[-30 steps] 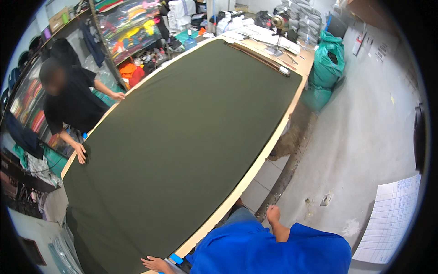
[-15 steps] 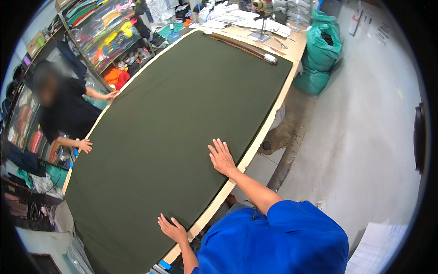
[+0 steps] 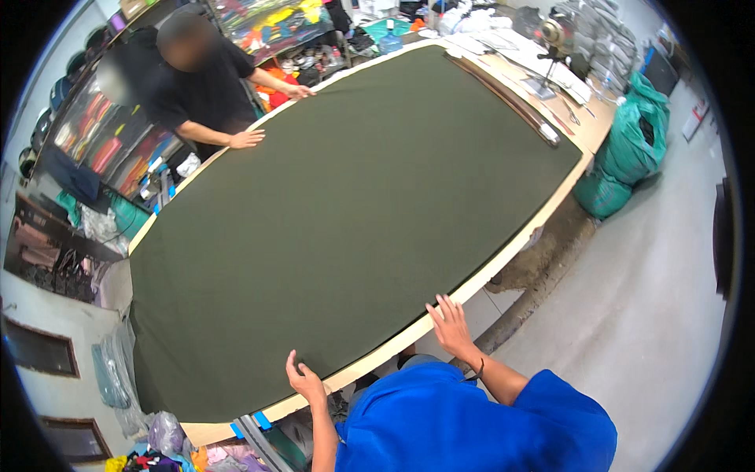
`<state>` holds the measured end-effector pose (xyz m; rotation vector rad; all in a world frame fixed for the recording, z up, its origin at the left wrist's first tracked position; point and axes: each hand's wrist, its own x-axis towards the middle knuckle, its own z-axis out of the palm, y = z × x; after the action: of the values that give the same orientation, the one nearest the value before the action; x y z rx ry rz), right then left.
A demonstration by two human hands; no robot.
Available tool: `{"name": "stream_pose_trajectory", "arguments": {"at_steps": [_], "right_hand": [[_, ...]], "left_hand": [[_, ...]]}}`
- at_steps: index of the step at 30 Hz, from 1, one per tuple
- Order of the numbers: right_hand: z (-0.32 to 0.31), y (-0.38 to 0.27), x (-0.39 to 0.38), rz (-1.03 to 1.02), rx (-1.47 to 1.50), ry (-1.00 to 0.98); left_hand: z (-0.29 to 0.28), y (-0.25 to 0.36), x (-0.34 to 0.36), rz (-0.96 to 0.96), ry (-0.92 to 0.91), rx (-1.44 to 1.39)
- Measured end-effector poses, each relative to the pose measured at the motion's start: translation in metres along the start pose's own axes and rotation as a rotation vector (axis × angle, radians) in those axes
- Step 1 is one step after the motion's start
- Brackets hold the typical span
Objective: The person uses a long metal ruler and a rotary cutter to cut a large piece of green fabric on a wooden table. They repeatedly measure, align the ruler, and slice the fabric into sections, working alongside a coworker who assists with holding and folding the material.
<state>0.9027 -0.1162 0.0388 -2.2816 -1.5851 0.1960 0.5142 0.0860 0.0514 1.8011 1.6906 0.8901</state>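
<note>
Dark green cloth [image 3: 346,212] lies spread over a long table, reaching almost to the pale table edge [image 3: 370,363] in front of me. My left hand [image 3: 307,382] is at the near side of the cloth, fingers apart and slightly curved, holding nothing. Further right, my right hand [image 3: 452,327] is open over the near table edge, its fingertips by the cloth's border. Whether either hand presses on the cloth is hard to tell. Across the table, a co-worker in a dark shirt has one hand [image 3: 248,139] flat on the cloth's far border and another hand [image 3: 299,91] at that same border.
At the far right end lie a brown rolled strip [image 3: 503,94], a pair of scissors [image 3: 572,116] and a stand-mounted machine [image 3: 550,59]. Green sacks [image 3: 629,149] stand beside that end. Blue-taped metal rails [image 3: 259,436] are at the near left. Shelves of coloured goods [image 3: 267,31] stand behind the co-worker.
My view has turned, shifting the table in the picture. My right hand has drawn back from the cloth to the table edge. My left hand's fingers are more raised and curved.
</note>
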Motion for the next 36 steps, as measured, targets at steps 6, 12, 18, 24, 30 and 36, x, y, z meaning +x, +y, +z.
{"name": "stream_pose_trajectory", "arguments": {"at_steps": [6, 12, 18, 24, 30, 36], "right_hand": [[0.012, 0.032, -0.111, 0.058, 0.042, -0.159], [0.155, 0.206, -0.179, 0.505, 0.221, -1.335], [0.074, 0.066, -0.055, 0.53, 0.263, -0.486], [0.086, 0.059, -0.058, 0.544, 0.396, -0.535], [0.155, 0.088, -0.13, 0.486, 0.321, -0.756], [0.186, 0.158, -0.175, 0.376, 0.404, -0.812]], "left_hand": [[-0.088, 0.243, 0.063, 0.125, 0.127, -0.827], [-0.193, 0.345, 0.062, 0.812, 0.002, -1.292], [-0.227, 0.437, -0.026, 1.02, -0.184, -1.46], [-0.244, 0.431, -0.03, 0.912, -0.42, -1.576], [-0.261, 0.41, -0.031, 0.993, -0.294, -1.627], [-0.306, 0.36, -0.021, 0.89, -0.023, -1.546]]}}
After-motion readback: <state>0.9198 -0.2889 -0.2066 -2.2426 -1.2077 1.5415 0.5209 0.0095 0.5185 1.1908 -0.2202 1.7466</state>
